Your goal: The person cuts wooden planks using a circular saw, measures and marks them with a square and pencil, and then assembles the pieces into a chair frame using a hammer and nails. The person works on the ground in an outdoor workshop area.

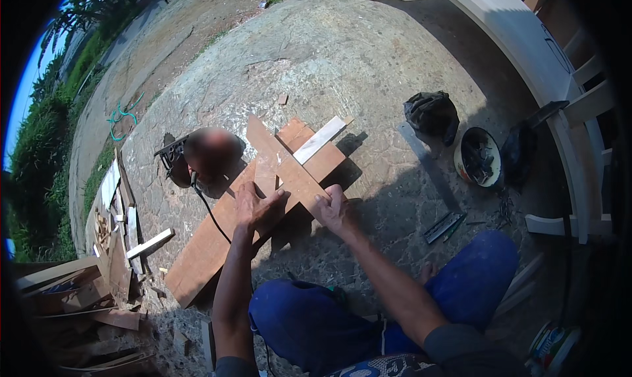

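Note:
A long reddish-brown plank (203, 262) lies slanting across the ground in front of me. Over it crosses a shorter flat board (295, 174), pointed at its far end. My right hand (334, 210) is closed on the board's near end, thumb on top. My left hand (255, 207) rests with fingers and thumb apart on the wood, the thumb close to the board's edge. Under the left fingertips is a small wood piece (266, 174), partly hidden. Beyond the board, a pale strip (320, 140) lies on a thick brown block (326, 161).
Left of the plank sits a dark corded tool (174, 160), partly blurred. Wood offcuts (118, 245) pile up at the left. On the right are a metal straightedge (431, 169), a black bag (431, 115), a round bowl (478, 156) and a pale wooden frame (520, 41).

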Demonstrator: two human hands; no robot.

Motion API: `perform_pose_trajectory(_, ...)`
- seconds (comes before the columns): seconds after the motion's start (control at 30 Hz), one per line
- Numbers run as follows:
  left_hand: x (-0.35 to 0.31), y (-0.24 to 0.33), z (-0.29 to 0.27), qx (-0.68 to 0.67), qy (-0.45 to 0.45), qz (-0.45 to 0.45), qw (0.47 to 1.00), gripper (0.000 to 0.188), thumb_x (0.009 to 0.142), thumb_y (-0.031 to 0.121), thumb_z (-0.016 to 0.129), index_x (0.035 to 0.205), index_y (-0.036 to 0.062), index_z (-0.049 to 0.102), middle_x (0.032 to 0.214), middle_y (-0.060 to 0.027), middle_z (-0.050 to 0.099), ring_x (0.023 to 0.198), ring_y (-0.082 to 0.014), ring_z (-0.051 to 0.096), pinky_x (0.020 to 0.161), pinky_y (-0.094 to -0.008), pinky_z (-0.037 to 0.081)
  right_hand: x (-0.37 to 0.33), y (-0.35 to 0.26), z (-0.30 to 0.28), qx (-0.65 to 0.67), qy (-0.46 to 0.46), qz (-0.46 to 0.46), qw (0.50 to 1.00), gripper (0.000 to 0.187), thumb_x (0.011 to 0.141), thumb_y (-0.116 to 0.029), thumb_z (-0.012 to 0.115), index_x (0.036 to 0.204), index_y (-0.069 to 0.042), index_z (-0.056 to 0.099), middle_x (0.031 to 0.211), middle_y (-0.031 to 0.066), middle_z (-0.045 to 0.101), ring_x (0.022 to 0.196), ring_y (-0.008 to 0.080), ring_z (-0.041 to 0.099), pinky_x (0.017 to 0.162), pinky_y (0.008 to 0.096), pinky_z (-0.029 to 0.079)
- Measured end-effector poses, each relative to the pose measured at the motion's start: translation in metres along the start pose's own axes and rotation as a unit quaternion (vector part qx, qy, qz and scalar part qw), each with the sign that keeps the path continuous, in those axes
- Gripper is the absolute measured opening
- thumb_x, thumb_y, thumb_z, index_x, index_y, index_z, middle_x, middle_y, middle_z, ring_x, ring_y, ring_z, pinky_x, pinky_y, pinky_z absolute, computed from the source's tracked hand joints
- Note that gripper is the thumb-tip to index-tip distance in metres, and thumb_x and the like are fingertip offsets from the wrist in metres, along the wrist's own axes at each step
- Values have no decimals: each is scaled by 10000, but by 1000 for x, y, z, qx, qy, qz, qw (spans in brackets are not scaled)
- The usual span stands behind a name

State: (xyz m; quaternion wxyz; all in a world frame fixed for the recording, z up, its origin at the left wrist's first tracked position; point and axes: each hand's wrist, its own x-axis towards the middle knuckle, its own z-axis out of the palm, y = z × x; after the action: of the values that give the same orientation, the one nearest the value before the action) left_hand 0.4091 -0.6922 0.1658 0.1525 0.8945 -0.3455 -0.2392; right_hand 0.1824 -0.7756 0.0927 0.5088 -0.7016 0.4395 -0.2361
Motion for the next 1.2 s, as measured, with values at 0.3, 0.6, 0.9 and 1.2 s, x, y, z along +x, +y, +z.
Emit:
perform_pose_trajectory(0.3, -14, 5, 20, 39, 126, 27, 991, 665, 803, 568, 713, 894, -67, 538, 904, -233, 550, 906, -372, 530, 786, -491, 431, 8, -4, 0, 42, -37, -35, 998, 378, 997, -411, 511, 1167, -73, 524, 1000, 221, 669, 917, 446, 661, 782, 511, 526)
perform_pose_trajectory(0.6, -6, -12, 23, 20, 107, 12, 994, 670, 806, 543, 724, 930, -92, 550, 930, -254, 568, 920, -388, 554, 798, -485, 445, 5, -22, -6, 34, -64, 45, 996, 374, 973, -392, 535, 1207, -101, 562, 1066, 208, 685, 972, 433, 667, 826, 491, 528)
perform_pose_trajectory(0.9, -7, -2, 23, 14, 130, 15, 991, 648, 793, 540, 741, 835, -73, 537, 869, -234, 556, 870, -371, 548, 755, -483, 438, 8, -18, -7, 56, -55, 16, 997, 369, 973, -379, 550, 1195, -84, 564, 1040, 213, 689, 977, 430, 667, 835, 490, 528)
perform_pose_trajectory(1.2, -6, 3, 23, 12, 111, 5, 994, 663, 807, 568, 713, 864, -69, 537, 871, -225, 548, 865, -375, 547, 761, -485, 442, 13, -16, -22, 73, -83, 46, 993, 398, 977, -400, 573, 1198, -70, 590, 1005, 210, 692, 949, 386, 688, 806, 463, 536)
